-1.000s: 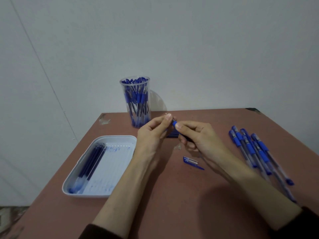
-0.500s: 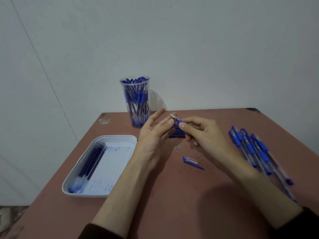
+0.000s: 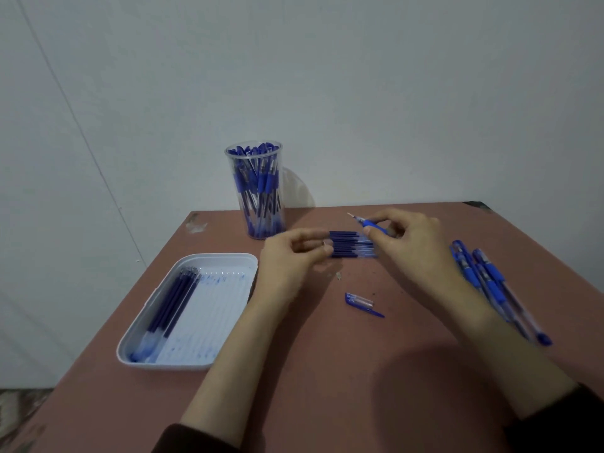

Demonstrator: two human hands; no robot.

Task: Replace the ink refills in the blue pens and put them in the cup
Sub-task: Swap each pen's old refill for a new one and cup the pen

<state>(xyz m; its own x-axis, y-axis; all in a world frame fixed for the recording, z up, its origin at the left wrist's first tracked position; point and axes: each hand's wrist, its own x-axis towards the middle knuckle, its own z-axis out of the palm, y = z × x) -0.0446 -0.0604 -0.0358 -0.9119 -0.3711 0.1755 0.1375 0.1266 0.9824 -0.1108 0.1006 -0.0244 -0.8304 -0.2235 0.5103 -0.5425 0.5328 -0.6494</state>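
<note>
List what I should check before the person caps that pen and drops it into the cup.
1. Pen held firmly: the right hand pinches the pen, writing tip pointing away. Ok.
2. Cap within reach: the cap lies alone on the table, between the two forearms. Ok.
3. Left hand free to fetch the cap: its fingers are curled, and I cannot see whether they pinch something small. Cannot tell.
4. Fresh refill inside the pen: the barrel is mostly hidden by fingers. Cannot tell.
5. Cup upright: ok.
6. Room in the cup: it is packed with pens. Cannot tell.
</note>
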